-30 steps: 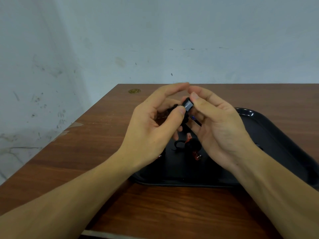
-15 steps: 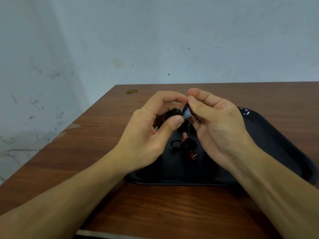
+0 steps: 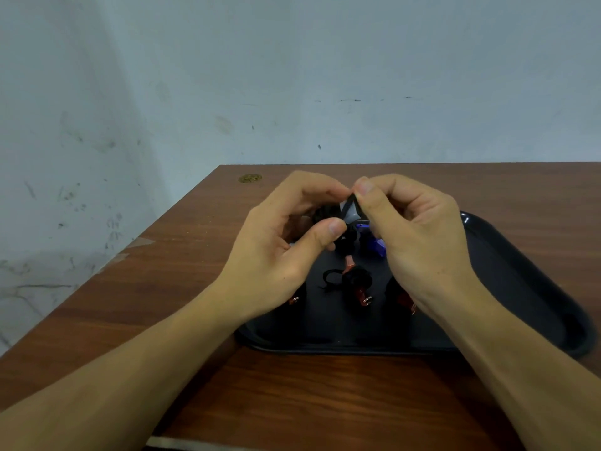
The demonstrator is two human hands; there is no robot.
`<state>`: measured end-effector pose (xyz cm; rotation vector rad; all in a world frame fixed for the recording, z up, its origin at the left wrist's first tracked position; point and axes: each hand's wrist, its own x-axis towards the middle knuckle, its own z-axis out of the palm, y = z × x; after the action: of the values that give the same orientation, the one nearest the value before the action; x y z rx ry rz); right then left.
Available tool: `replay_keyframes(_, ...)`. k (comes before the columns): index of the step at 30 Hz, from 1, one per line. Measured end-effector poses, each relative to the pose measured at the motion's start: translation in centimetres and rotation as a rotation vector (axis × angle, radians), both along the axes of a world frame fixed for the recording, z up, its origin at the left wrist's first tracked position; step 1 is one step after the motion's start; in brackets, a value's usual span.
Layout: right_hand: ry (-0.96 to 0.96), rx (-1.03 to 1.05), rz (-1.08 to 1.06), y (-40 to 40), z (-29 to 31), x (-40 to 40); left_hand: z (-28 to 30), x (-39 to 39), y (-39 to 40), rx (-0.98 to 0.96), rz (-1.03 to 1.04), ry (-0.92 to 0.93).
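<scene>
Both hands meet above a black tray (image 3: 527, 281) on a brown wooden table (image 3: 182, 281). My right hand (image 3: 419, 236) pinches a small black-and-grey block (image 3: 352, 209) between thumb and fingers. My left hand (image 3: 286, 245) curls round a black bundled part (image 3: 322, 213) joined to that block, thumb tip against it. A blue piece (image 3: 377, 247) shows just under my right hand. On the tray below lies a coiled black cable with red clips (image 3: 356, 283). What sits inside my left palm is hidden.
More red-tipped black parts (image 3: 405, 299) lie on the tray, partly under my right wrist, and another red clip (image 3: 294, 300) peeks out by my left wrist. A small brass disc (image 3: 249, 178) sits near the table's far left corner. A pale wall stands behind.
Both hands have closed in on the small block and turned it; my left fingers curled tighter and my right thumb now sits on the block's top edge. The blue piece shows more.
</scene>
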<state>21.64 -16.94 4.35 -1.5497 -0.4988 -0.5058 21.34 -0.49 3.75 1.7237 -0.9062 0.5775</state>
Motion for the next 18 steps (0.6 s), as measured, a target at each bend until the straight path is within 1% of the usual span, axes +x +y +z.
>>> replay_keyframes(3,-0.049,-0.015,0.003,0.1,-0.1,-0.2,0.0,-0.1,0.1,0.013,0.006,-0.029)
replay_keyframes(5,-0.031,0.022,0.044,0.2,-0.1,-0.5,-0.1,-0.2,0.1,0.051,0.006,-0.066)
replay_keyframes(9,0.181,0.164,0.236,0.5,-0.6,-0.4,0.1,-0.2,-0.3,0.098,-0.019,-0.137)
replay_keyframes(11,0.244,0.221,0.251,0.7,-0.7,-0.4,0.2,0.0,-0.2,0.106,-0.006,-0.154)
replay_keyframes(15,0.248,0.283,0.192,1.2,-0.3,-0.5,0.1,0.2,-0.2,0.049,0.019,-0.092)
replay_keyframes(18,0.224,0.224,0.109,1.1,-0.9,0.1,-0.2,0.3,-0.4,-0.037,-0.004,0.051)
